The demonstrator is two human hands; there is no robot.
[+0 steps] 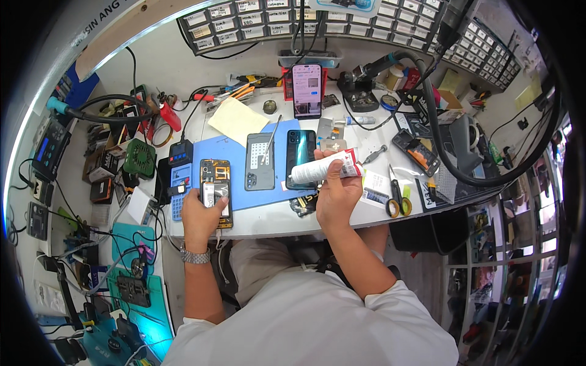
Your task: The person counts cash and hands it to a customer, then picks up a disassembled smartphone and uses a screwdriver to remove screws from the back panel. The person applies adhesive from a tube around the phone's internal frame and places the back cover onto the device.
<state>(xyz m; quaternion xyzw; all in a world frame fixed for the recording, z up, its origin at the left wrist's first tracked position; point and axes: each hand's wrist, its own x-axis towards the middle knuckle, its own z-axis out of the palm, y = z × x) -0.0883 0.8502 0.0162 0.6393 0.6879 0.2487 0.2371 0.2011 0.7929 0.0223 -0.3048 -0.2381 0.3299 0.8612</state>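
Note:
My left hand (202,216) grips the lower part of an opened phone (215,171), its thumb across the battery and its fingers at the left edge. The back of this phone is off, showing its inner parts, and a white cable (218,234) hangs from its lower end. Raised above the table's front edge, my right hand (339,198) is closed round a white and red squeeze tube (311,170), which lies nearly level, one end pointing left. Behind the tube, a teal phone (300,141) is partly covered. A grey phone back cover (252,174) rests between the two phones with a thin metal tool (271,137) across it.
A blue mat (241,210) lies under the parts. A lit phone (306,91) stands upright at the back. To the right are scissors (400,204), another phone (415,152) and a thick black hose (448,171). A yellow cloth (235,122) and label-fronted drawers (256,24) are farther back.

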